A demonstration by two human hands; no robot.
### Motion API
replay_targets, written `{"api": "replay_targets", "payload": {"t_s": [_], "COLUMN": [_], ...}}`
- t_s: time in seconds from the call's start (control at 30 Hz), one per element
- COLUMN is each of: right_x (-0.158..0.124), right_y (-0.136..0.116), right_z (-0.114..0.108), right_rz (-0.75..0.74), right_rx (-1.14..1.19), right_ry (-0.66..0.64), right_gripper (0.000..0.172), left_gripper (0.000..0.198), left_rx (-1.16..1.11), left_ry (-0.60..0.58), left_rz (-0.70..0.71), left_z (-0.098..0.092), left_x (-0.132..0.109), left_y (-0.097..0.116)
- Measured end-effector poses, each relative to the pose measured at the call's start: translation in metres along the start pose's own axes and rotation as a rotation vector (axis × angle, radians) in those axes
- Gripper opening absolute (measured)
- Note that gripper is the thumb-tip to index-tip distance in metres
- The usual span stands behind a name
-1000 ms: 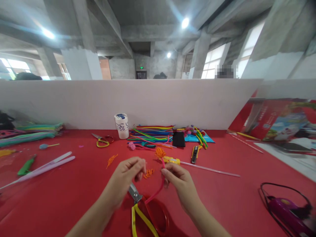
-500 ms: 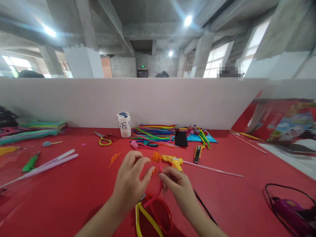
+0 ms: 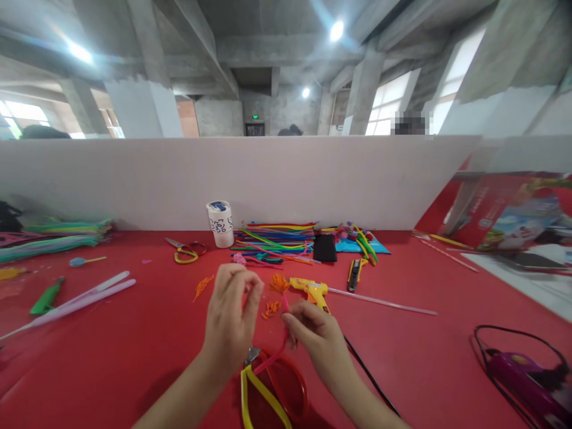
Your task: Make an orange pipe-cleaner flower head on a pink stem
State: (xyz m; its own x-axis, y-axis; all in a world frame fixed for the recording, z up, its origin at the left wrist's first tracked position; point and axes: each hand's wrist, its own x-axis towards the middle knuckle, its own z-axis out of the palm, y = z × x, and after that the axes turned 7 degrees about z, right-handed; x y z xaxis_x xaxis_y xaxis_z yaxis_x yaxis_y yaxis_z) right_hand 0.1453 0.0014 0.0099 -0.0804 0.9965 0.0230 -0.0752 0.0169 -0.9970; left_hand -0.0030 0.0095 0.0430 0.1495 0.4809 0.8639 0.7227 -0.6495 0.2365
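My right hand [image 3: 315,333] pinches a pink pipe cleaner [image 3: 285,304] between thumb and fingers. The stem's lower end curves down to the left. On its top sits a frayed orange tuft [image 3: 279,282]. My left hand [image 3: 235,307] is raised to the left of the tuft, apart from it, with thumb and index finger brought together; whether anything small is between them is hidden. Curled orange bits [image 3: 270,309] lie on the table between the hands. Below the hands are scissors [image 3: 266,396] with a yellow and a red handle. A yellow glue gun [image 3: 313,291] lies just behind my right hand.
On the red table stands a white canister [image 3: 220,224] beside bundled coloured pipe cleaners [image 3: 277,238]. Smaller scissors [image 3: 185,250], a black-and-yellow cutter [image 3: 355,274], orange scraps [image 3: 203,288] and a purple corded tool [image 3: 522,375] lie around. A white partition [image 3: 268,179] runs along the back.
My left hand has drawn slightly left, away from the tuft, and its thumb has closed toward the index finger. The orange bits show more fully. My right hand keeps its hold.
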Motion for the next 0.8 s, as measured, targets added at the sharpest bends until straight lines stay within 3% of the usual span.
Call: {"api": "replay_targets", "payload": {"t_s": [0.1, 0.17, 0.33, 0.6, 0.8], "right_x": [0.003, 0.005, 0.008, 0.021, 0.021], "right_y": [0.001, 0.001, -0.001, -0.007, -0.009], "right_z": [-0.003, -0.006, -0.013, -0.038, -0.041], "right_rz": [0.003, 0.002, -0.030, -0.113, -0.132], "right_rx": [0.026, 0.045, 0.101, 0.255, 0.315], "right_ry": [0.024, 0.044, 0.121, 0.308, 0.320], "right_gripper": [0.029, 0.027, 0.023, 0.026, 0.022], "left_gripper": [0.012, 0.017, 0.038, 0.041, 0.032], "left_rx": [-0.134, -0.279, -0.332, -0.248, -0.329], "left_ry": [0.148, 0.121, -0.150, -0.249, -0.378], "left_rz": [-0.210, -0.397, -0.665, -0.829, -0.822], "left_z": [-0.013, -0.020, -0.025, -0.019, -0.011], "left_x": [0.006, 0.006, -0.009, -0.034, -0.040], "left_y": [-0.011, -0.022, -0.051, -0.093, -0.093]}}
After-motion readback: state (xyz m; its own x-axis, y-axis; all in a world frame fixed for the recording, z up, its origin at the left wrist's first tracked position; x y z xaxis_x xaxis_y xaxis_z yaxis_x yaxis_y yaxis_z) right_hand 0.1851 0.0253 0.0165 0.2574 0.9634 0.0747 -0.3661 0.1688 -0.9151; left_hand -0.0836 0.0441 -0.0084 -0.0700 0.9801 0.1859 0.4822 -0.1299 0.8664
